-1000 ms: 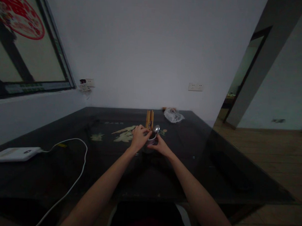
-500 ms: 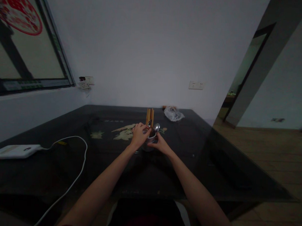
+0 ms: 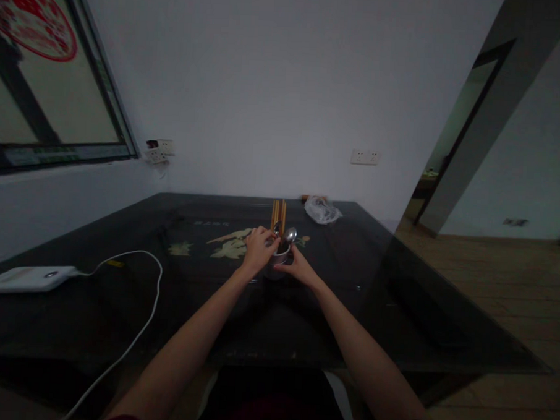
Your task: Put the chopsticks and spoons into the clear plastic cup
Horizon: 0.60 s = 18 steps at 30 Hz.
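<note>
A small cup [image 3: 280, 260] stands near the middle of the dark table [image 3: 211, 306]. It holds orange-brown chopsticks [image 3: 278, 215] and two metal spoons [image 3: 290, 236], all standing upright. My left hand [image 3: 258, 249] is closed at the cup's left rim, fingertips pinched around a spoon handle. My right hand [image 3: 298, 268] curls around the cup's right side and holds it steady.
A white device [image 3: 26, 278] with a white cable [image 3: 141, 303] lies at the table's left. A crumpled clear plastic bag [image 3: 322, 210] sits at the far edge by the wall. The table's right edge borders a wooden floor and a doorway.
Both hands stay at the cup with almost no movement. The view has shifted slightly, so everything sits a little higher in the picture.
</note>
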### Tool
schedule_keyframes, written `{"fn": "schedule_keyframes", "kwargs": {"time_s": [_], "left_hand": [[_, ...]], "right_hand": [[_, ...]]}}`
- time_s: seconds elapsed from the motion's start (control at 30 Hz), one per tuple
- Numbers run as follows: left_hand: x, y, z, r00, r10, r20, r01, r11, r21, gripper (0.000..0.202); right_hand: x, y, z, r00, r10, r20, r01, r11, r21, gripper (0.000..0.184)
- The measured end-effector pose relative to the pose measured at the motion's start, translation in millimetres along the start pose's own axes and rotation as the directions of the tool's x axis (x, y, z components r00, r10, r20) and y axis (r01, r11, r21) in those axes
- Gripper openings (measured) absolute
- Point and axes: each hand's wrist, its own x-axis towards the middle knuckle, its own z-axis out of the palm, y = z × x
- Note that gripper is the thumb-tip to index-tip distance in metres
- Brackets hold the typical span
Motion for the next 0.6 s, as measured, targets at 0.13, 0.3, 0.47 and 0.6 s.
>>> {"fn": "schedule_keyframes", "kwargs": {"time_s": [0.13,0.3,0.47,0.6], "left_hand": [[-0.2,-0.3,0.0,1.000,-0.008,-0.002,0.008,1.000,-0.013,0.012],[-0.8,-2.6,1.5,1.000,-0.009,-0.024,0.008,1.000,-0.025,0.013],[-0.4,-3.7,2.0,1.000,-0.006,-0.030,0.005,1.000,-0.024,0.014],[0.3,-3.8,1.6,0.999,-0.010,-0.043,0.008,0.999,-0.044,0.014]], "right_hand": [[-0.3,-0.6,-0.5,1.000,0.000,0.005,0.000,1.000,-0.010,0.082],[-0.7,-1.5,-0.5,1.000,0.006,0.006,-0.006,1.000,0.005,0.085],[-0.4,-0.3,-0.2,1.000,0.000,0.007,0.000,1.000,0.008,0.086],[-0.1,0.7,-0.4,1.000,0.009,-0.006,-0.009,1.000,-0.009,0.086]]}}
